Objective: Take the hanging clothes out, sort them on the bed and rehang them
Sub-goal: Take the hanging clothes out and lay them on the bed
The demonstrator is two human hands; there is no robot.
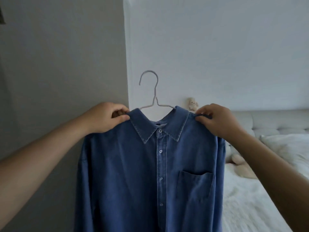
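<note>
A blue denim shirt [147, 173], buttoned and with a chest pocket, hangs on a white hanger [154, 96] held up in front of me. The hanger's hook is free and points left, touching nothing. My left hand [107, 117] pinches the shirt's left shoulder beside the collar. At the shirt's right shoulder, my right hand [215, 120] pinches the fabric. The shirt's lower part runs out of view at the bottom.
A bed [260, 190] with white bedding and a padded headboard lies at the right. Soft toys [239, 163] sit on it behind my right arm, and a small one [192, 103] is near the wall. A grey wall stands at the left, a white wall behind.
</note>
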